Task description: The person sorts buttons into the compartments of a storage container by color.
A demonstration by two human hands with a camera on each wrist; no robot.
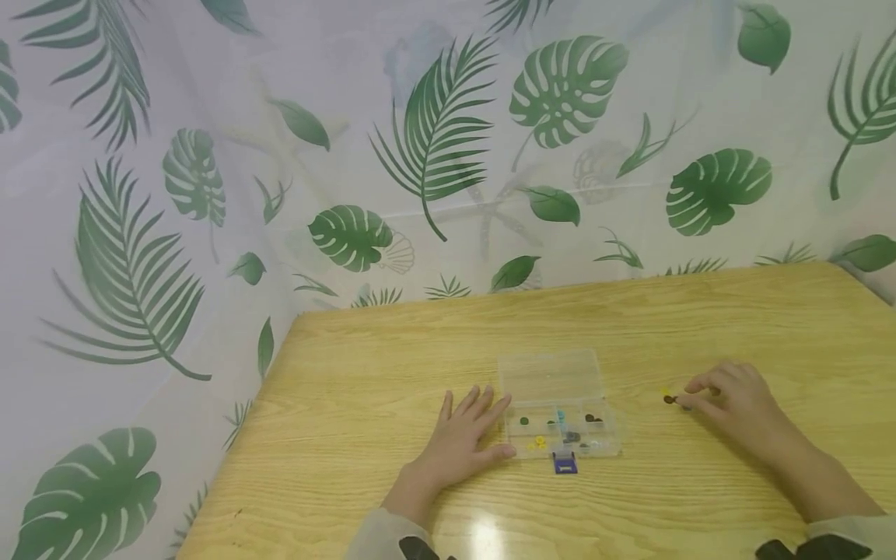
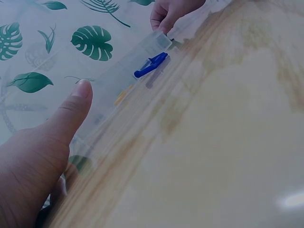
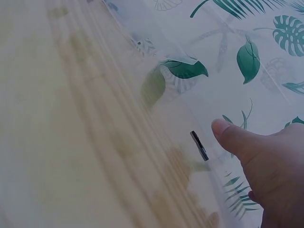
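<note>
A clear plastic compartment box (image 1: 549,451) stands on the table with its lid (image 1: 551,376) folded back and a blue latch (image 1: 565,463) at its front. Small yellow rings (image 1: 540,442), green, grey and dark pieces lie in its compartments. Fingers spread, my left hand (image 1: 458,447) rests on the table along the box's left side, thumb at its front left corner. To the right of the box, my right hand (image 1: 738,408) reaches down with thumb and index finger apart, beside a small dark round piece (image 3: 199,146) and a yellow piece (image 1: 666,391). Its other fingers are hidden in the right wrist view.
The wood-grain table (image 1: 378,358) meets a leaf-patterned white cloth (image 1: 462,179) at its back and left edges. Light glares off the tabletop near its front.
</note>
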